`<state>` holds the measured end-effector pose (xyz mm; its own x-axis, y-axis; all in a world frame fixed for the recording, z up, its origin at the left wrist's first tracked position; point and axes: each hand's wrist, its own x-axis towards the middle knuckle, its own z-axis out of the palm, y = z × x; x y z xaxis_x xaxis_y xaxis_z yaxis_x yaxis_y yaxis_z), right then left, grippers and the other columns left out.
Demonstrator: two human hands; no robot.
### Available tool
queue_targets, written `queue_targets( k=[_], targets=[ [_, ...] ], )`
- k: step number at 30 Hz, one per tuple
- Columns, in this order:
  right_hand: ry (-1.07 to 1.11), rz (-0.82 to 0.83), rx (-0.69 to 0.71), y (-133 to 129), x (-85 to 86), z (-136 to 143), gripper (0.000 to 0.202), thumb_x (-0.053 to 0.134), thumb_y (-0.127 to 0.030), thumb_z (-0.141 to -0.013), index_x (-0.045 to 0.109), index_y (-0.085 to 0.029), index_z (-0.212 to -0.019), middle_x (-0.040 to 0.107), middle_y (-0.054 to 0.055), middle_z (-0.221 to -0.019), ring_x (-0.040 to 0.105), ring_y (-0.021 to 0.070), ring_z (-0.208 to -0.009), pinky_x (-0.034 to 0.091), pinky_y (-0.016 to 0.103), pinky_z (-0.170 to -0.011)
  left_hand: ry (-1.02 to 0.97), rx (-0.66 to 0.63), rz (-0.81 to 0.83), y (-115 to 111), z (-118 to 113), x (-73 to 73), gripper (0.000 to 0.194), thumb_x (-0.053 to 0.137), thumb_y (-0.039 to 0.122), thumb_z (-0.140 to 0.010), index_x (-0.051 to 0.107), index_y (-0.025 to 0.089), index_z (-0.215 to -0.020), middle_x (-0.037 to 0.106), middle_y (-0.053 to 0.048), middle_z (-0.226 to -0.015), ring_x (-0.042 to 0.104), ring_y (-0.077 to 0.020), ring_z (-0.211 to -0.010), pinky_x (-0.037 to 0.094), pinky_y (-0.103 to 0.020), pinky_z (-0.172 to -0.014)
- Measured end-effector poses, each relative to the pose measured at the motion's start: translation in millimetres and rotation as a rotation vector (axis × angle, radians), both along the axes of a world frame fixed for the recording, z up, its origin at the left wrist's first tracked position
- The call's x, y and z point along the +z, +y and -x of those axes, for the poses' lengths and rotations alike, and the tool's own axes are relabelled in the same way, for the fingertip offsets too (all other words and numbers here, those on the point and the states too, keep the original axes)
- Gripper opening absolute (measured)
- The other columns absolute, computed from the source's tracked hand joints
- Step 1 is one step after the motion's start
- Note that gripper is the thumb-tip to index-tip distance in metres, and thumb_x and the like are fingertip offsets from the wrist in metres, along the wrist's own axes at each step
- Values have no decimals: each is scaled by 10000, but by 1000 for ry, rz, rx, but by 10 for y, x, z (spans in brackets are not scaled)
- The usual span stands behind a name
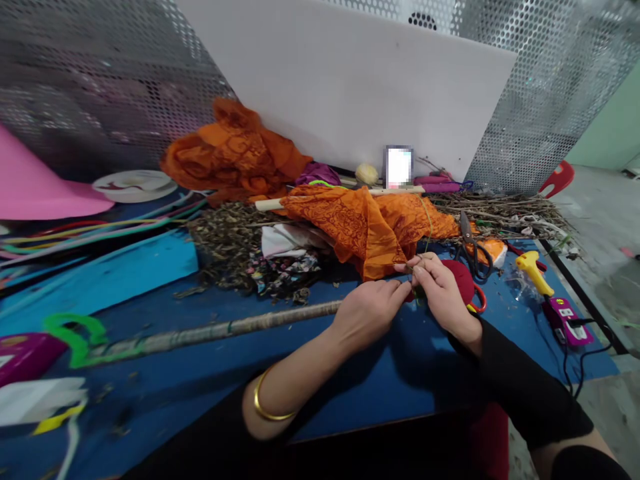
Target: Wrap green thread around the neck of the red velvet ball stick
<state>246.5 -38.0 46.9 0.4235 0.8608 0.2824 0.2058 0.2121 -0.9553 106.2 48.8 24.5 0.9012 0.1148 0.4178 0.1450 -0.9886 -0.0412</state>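
A long wrapped stick point(215, 332) lies across the blue table, and its right end passes under my left hand point(367, 310). The fingers of my left hand are wrapped round the stick near that end. My right hand point(440, 290) is pinched close beside the left fingertips, with a thin strand between them; its exact hold is too small to tell. A green loop point(80, 337) is at the stick's far left end. Just behind my hands lies orange patterned cloth point(367, 230). A dark red round item point(459, 280) is partly hidden behind my right hand.
Black scissors point(473, 247), a yellow glue gun point(536, 273) and a purple device point(567, 321) with cables are on the right. Dried plant bits point(223, 243) and more orange cloth point(235, 157) lie behind. A lit phone point(399, 167) leans against a white board point(360, 87).
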Motion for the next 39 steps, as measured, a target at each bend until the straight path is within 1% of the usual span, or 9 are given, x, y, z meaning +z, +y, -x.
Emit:
queue_targets(
  k=[6,10,16,22,28,33,36,37,39],
  targets=[
    [79,-26,-26,-2,13,30,342,535,-420,-908,502,-198,-650,485,52,-986,636,186,-916,522,334,-854,-2,55,74,-6,-1,22,278,376,191,-979,598,151,-1142,699,-84,-847,667,-215,-742,503,-331,-667],
    [128,-32,-48,1,10,41,349,555,-425,-895,501,-193,-639,473,45,-977,649,181,-876,520,337,-832,-7,31,32,2,-3,14,282,388,193,-982,579,144,-1183,700,-77,-843,667,-203,-745,495,-314,-666],
    [182,-29,-82,11,-21,59,365,577,-445,-873,509,-188,-623,476,39,-979,648,176,-872,512,327,-834,-78,-28,-55,21,-18,-9,271,364,191,-996,616,132,-1074,695,-70,-819,646,-186,-690,469,-304,-596],
    [216,-20,-108,17,-18,63,383,601,-474,-847,517,-190,-605,496,46,-987,643,183,-868,518,324,-806,-99,-30,-76,37,-24,-20,272,374,202,-995,608,149,-1124,708,-63,-847,650,-184,-690,459,-298,-583],
    [264,-15,-86,11,15,49,355,614,-458,-833,542,-189,-613,527,39,-959,629,182,-909,501,321,-845,-78,10,7,20,-15,-37,225,447,214,-963,637,173,-1076,709,-57,-837,647,-179,-686,451,-287,-592],
    [275,-34,-68,-77,127,8,294,662,-392,-813,575,-183,-626,581,43,-989,644,185,-939,501,321,-851,-49,73,147,66,25,59,199,502,227,-933,656,196,-1056,724,-47,-862,664,-185,-731,457,-276,-622],
    [297,33,-61,-132,234,-167,267,671,-399,-816,597,-185,-676,634,29,-814,665,156,-748,526,267,-665,-68,140,196,170,75,125,240,507,246,-925,652,195,-1109,744,-54,-934,683,-194,-772,470,-276,-648],
    [312,81,-22,-146,272,-259,260,671,-402,-816,600,-183,-694,625,10,-715,636,127,-612,496,232,-556,-69,164,206,212,96,144,251,509,249,-920,653,195,-1118,748,-56,-955,688,-200,-784,474,-279,-653],
    [351,184,106,-164,340,-474,258,686,-393,-800,593,-174,-699,568,-31,-571,478,61,-383,355,179,-381,-56,208,222,290,141,185,263,513,253,-910,660,200,-1121,754,-58,-976,697,-211,-797,479,-286,-661]
  ],
)
